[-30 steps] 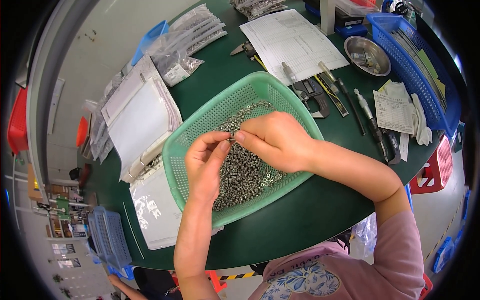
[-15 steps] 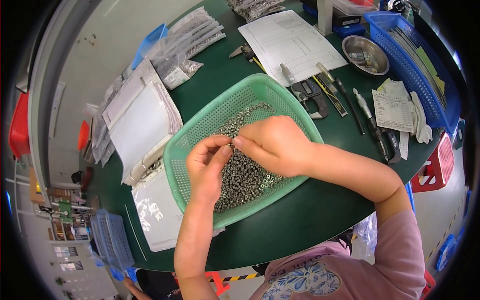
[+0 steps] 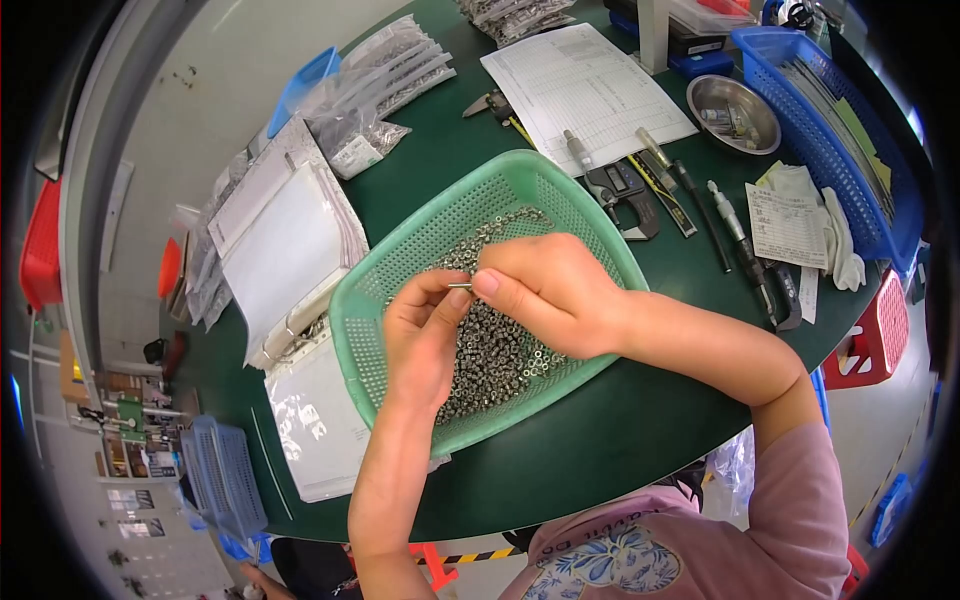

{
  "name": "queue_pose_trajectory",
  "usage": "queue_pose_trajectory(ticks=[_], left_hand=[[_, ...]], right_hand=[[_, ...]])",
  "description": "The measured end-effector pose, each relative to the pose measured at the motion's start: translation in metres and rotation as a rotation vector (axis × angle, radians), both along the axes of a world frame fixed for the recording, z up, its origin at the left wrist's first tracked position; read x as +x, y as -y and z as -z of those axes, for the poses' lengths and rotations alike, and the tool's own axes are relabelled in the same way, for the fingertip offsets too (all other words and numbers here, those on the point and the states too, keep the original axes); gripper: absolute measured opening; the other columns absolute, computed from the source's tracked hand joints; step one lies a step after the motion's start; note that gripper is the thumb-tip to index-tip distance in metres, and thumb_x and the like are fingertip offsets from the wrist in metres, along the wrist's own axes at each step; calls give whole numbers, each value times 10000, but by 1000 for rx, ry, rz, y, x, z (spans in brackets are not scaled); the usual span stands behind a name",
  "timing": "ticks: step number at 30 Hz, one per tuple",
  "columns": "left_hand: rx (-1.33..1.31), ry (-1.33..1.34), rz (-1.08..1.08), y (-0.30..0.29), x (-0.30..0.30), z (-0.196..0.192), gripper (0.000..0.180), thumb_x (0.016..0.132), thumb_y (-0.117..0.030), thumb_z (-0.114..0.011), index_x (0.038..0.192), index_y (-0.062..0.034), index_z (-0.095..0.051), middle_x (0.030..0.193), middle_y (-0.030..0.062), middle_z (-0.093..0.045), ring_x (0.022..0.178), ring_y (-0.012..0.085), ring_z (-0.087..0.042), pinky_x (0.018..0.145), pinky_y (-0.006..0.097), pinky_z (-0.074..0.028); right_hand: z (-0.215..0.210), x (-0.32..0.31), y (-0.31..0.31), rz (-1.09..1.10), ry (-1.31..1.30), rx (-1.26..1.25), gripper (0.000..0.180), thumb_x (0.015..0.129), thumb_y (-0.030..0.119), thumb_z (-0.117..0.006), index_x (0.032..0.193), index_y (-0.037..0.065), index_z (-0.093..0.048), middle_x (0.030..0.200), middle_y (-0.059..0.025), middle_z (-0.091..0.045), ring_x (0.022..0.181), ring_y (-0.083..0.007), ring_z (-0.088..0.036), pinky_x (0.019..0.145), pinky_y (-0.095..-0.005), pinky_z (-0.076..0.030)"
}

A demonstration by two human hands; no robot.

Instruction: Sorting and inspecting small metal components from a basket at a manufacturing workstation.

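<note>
Both my hands meet over a green perforated plastic basket [image 3: 372, 262], which holds a heap of small metal nut-like rings [image 3: 500, 365]. My left hand [image 3: 420, 335] is closed in a pinch, thumb and forefinger at one end of a thin metal pin [image 3: 459, 286]. At the pin's other end, my right hand [image 3: 550, 300] pinches with its thumb against the curled forefinger. Whether one of the small rings sits on the pin is hidden by the fingertips.
Left of the basket lies an open ring binder [image 3: 285, 240]. Beyond it are a digital micrometer [image 3: 622, 195], a caliper [image 3: 490, 103] and a paper form [image 3: 585, 90]. A steel bowl [image 3: 755, 135], white gloves [image 3: 840, 235] and a blue basket [image 3: 860, 190] stand at right.
The thin metal pin now shows between my fingertips. My left hand has shifted slightly to the right; my right hand stays nearly in place.
</note>
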State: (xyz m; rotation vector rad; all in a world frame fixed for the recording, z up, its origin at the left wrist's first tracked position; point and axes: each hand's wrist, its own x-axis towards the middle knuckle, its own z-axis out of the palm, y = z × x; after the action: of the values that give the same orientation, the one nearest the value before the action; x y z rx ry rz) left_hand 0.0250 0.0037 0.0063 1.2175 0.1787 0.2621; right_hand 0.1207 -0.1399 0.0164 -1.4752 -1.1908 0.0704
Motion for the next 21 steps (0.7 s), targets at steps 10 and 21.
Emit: queue_pose_trajectory(ticks=[10, 21], left_hand=[[108, -25, -89, 5, -1, 1, 135, 787, 17, -570, 921, 10, -564, 871, 52, -580, 794, 102, -538, 709, 213, -439], [111, 33, -55, 5, 0, -6, 126, 783, 9, -571, 908, 18, -564, 816, 58, -585, 746, 121, -548, 690, 242, -448]], right_hand=[[-1, -3, -1, 4, 84, -124, 280, 876, 241, -413, 704, 27, -468, 619, -129, -471, 597, -334, -485, 514, -402, -374], [4, 2, -5, -88, -49, -18, 243, 860, 194, -463, 704, 19, -525, 648, -106, -511, 599, -265, -497, 555, -350, -399]])
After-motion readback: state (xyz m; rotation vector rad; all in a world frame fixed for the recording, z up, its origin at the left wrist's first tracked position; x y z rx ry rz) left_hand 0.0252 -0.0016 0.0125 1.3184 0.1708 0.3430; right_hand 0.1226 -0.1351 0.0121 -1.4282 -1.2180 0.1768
